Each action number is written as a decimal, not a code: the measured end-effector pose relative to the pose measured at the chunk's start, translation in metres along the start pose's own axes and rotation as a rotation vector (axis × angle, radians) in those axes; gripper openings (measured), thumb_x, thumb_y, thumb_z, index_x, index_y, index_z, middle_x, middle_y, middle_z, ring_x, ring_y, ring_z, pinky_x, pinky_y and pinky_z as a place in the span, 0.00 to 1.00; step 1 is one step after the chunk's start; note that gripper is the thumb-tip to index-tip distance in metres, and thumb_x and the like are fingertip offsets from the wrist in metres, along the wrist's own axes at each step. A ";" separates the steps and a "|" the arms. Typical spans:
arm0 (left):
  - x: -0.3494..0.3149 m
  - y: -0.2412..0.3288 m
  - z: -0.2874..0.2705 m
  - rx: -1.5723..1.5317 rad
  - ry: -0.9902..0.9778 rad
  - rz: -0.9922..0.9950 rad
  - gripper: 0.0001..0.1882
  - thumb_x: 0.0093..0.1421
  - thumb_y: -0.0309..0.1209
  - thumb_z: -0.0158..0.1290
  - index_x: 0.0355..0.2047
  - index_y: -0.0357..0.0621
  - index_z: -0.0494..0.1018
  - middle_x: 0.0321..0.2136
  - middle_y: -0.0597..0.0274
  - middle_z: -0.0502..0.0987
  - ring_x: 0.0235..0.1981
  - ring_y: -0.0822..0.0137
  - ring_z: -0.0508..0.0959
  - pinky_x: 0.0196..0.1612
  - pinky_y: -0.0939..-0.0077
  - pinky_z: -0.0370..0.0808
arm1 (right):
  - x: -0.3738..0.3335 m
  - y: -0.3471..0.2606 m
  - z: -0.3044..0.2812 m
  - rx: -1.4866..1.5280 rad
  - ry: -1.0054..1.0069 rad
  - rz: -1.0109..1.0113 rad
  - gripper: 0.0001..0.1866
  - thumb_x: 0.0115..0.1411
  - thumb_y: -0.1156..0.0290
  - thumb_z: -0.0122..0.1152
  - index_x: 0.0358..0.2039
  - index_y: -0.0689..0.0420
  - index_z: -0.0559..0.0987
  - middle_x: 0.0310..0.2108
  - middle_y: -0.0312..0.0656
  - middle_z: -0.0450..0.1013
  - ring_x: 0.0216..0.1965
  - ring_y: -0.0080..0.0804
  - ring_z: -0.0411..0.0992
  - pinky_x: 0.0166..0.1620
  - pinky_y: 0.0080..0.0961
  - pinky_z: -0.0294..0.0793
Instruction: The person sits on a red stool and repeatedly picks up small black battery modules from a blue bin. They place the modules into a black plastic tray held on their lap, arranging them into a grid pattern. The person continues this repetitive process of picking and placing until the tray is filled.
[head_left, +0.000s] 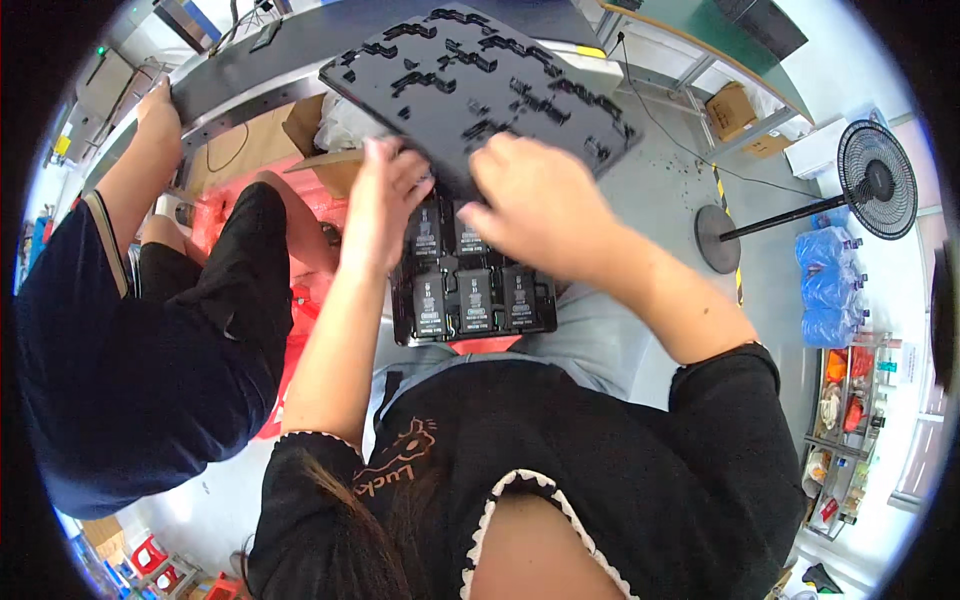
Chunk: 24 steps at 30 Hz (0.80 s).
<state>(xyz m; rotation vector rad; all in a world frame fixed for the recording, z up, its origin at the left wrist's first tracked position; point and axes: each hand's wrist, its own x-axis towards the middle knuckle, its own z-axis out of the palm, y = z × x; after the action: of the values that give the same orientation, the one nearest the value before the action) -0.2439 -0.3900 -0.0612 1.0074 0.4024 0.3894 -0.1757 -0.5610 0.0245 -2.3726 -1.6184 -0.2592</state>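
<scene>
A black plastic tray [460,90] with moulded recesses and raised ridges slants above my lap, over the table's near edge. My right hand [535,195] grips it at the near edge, thumb toward the left. Beside the tray's lower left edge is my left hand [385,195], its slightly blurred fingers bent and a little apart; I see nothing held in them. On my lap lies a second black tray [403,325], holding several flat black packs [474,300] with white print, which look like batteries. Its far part is hidden by my hands and the upper tray.
To my left sits a person in dark clothes [150,350], one arm at the long dark table [250,75]. A cardboard box [305,125] with clear plastic stands beneath. At right are a black floor fan [878,180], its cable, blue water jugs [828,285] and a shelf rack [850,420].
</scene>
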 end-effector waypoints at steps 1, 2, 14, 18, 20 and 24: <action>0.006 0.002 -0.006 -0.117 -0.104 0.048 0.36 0.69 0.54 0.41 0.63 0.33 0.57 0.56 0.48 0.71 0.56 0.56 0.72 0.59 0.59 0.67 | -0.003 -0.016 0.004 0.111 0.026 -0.075 0.21 0.52 0.60 0.66 0.40 0.62 0.76 0.31 0.47 0.71 0.35 0.46 0.74 0.38 0.40 0.74; 0.016 0.006 -0.015 -0.233 -0.207 0.098 0.32 0.70 0.50 0.43 0.61 0.33 0.61 0.54 0.49 0.73 0.52 0.58 0.76 0.55 0.60 0.72 | -0.005 -0.027 0.009 0.224 0.052 -0.148 0.23 0.53 0.59 0.65 0.43 0.62 0.76 0.30 0.47 0.70 0.35 0.46 0.74 0.38 0.39 0.74; -0.020 -0.047 -0.093 0.885 0.043 0.186 0.20 0.67 0.36 0.49 0.53 0.34 0.71 0.38 0.48 0.80 0.42 0.60 0.79 0.50 0.66 0.73 | -0.084 0.078 0.110 0.332 0.104 0.709 0.42 0.57 0.45 0.62 0.58 0.69 0.66 0.53 0.66 0.65 0.56 0.62 0.64 0.58 0.47 0.64; -0.008 -0.115 -0.118 1.096 0.126 0.264 0.25 0.66 0.35 0.46 0.60 0.35 0.64 0.54 0.33 0.68 0.56 0.41 0.67 0.61 0.57 0.63 | -0.120 0.086 0.199 0.645 0.118 0.689 0.31 0.69 0.50 0.45 0.54 0.69 0.71 0.51 0.63 0.72 0.55 0.54 0.69 0.58 0.37 0.65; -0.005 -0.117 -0.124 1.114 0.134 0.297 0.26 0.67 0.34 0.44 0.63 0.35 0.61 0.53 0.33 0.69 0.56 0.41 0.68 0.61 0.58 0.62 | -0.111 0.073 0.193 0.871 0.121 0.859 0.30 0.69 0.50 0.44 0.51 0.68 0.74 0.49 0.56 0.74 0.53 0.46 0.71 0.56 0.33 0.66; 0.010 -0.112 -0.115 0.864 0.022 0.141 0.24 0.67 0.27 0.40 0.63 0.34 0.61 0.58 0.48 0.71 0.61 0.58 0.68 0.64 0.70 0.60 | -0.103 0.097 0.196 0.882 0.098 0.891 0.30 0.68 0.48 0.46 0.50 0.67 0.75 0.46 0.52 0.76 0.49 0.39 0.73 0.53 0.30 0.68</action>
<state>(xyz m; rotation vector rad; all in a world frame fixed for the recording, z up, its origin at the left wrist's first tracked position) -0.2781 -0.3548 -0.2149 1.8813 0.5356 0.3548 -0.1228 -0.6251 -0.2019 -2.0160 -0.3407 0.4198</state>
